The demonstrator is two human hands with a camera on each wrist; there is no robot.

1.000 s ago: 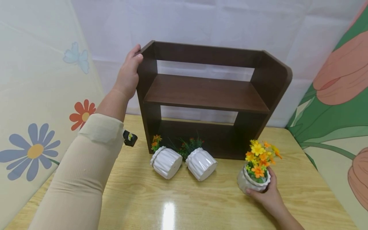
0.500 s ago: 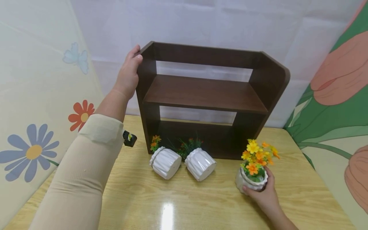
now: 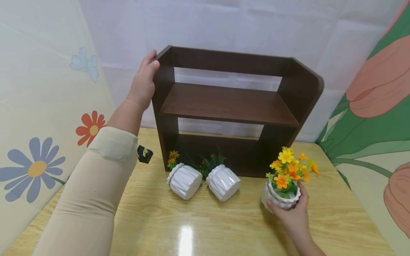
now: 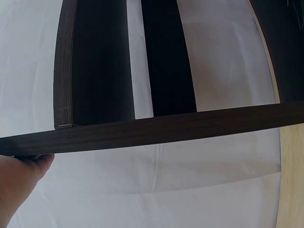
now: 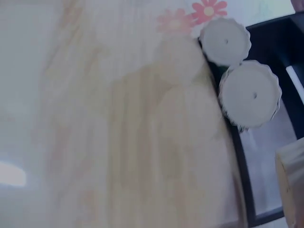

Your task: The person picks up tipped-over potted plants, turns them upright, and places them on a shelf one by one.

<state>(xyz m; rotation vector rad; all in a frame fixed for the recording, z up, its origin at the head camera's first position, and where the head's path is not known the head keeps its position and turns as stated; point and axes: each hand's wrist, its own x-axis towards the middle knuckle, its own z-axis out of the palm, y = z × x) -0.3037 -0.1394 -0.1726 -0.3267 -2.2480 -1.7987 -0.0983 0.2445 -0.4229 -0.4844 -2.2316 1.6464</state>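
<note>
My right grip [image 3: 293, 209] has just lifted the flower pot [image 3: 282, 193] at 4 o'clock off the worktop [image 3: 224, 224]; my left grip [image 3: 142, 81] still holds the shelf [image 3: 230, 103].

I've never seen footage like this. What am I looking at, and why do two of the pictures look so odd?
No machine here: a person wears three cameras. The big picture comes from the head, looking down at a light wooden table. The left hand grips the top corner of a dark brown wooden shelf unit standing on the table. The right hand holds a small white ribbed pot of orange and yellow artificial flowers. Two more white ribbed pots lie tipped over in front of the shelf.

The odd pictures come from wrist cameras. The left one sees the shelf's dark boards close up; the right one, blurred, sees the table and the round bottoms of the tipped pots.
</note>
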